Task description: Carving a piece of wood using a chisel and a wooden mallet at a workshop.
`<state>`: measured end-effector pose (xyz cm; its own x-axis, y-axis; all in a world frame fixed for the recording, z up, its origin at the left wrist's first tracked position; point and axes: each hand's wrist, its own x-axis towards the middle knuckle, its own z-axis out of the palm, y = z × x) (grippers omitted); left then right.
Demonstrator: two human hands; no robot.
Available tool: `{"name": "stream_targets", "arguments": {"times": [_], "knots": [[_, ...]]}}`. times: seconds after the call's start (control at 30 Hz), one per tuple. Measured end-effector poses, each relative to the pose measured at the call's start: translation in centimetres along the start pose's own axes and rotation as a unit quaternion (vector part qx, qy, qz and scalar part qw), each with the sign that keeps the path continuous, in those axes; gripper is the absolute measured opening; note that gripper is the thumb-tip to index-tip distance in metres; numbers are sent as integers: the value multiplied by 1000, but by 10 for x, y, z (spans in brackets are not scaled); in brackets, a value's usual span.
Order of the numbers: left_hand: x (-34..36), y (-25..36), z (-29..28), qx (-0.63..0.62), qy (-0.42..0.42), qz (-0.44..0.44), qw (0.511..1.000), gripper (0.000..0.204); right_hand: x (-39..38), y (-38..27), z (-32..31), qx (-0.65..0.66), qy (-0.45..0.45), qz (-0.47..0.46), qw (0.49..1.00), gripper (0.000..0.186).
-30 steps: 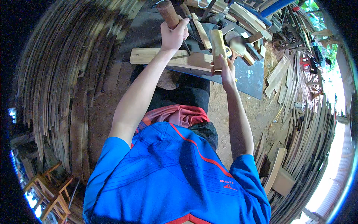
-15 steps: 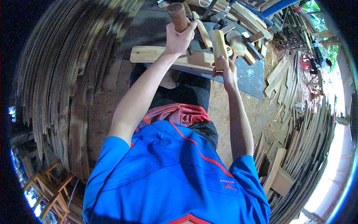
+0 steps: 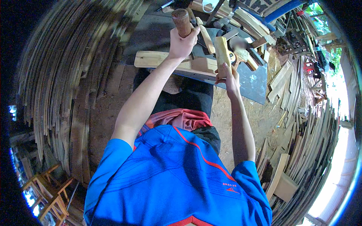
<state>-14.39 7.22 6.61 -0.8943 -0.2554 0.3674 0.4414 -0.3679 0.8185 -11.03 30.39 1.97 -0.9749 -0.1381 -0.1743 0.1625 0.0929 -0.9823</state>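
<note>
My left hand (image 3: 181, 45) is closed around a thick, round brown wooden handle (image 3: 181, 22), its flat end pointing up. A thin dark strip shows beside that hand, above the pale wooden plank (image 3: 154, 59), but the tool's working end is hidden. The plank lies along the near edge of the dark worktable (image 3: 246, 87). To the right, my right hand (image 3: 230, 78) grips a pale wooden block (image 3: 221, 51), held upright above the table with its far end raised. Whether this block has a handle is hidden by my fingers.
Hand tools and wood offcuts (image 3: 205, 35) crowd the table's far right part, with a tape measure (image 3: 232, 57) close beyond my right hand. Tall stacks of boards (image 3: 71, 75) line the left. More boards (image 3: 301, 150) lean at right, near a wooden frame (image 3: 49, 192) lower left.
The view has shifted slightly, so the table and plank appear a little lower. Both hands keep their grips, with hardly any movement against the table.
</note>
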Motion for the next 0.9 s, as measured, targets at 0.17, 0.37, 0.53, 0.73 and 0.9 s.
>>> {"name": "stream_targets", "arguments": {"times": [0.17, 0.37, 0.53, 0.73, 0.9], "knots": [[7, -6, -8, -13, 28, -52, 998, 33, 6, 25, -3, -13, -2, -28, 1000, 44], [-2, -20, -3, -15, 16, -32, 999, 24, 11, 18, 5, 26, 2, -15, 1000, 42], [-6, 4, 3, 4, -12, -55, 998, 27, 40, 14, 20, 39, 32, -79, 996, 40], [5, 14, 3, -18, -32, -84, 996, 28, 57, 25, 24, 9, 43, -106, 993, 34], [4, 15, -1, -13, -22, -90, 996, 33, 50, 7, 30, -7, 44, -78, 996, 37]]}}
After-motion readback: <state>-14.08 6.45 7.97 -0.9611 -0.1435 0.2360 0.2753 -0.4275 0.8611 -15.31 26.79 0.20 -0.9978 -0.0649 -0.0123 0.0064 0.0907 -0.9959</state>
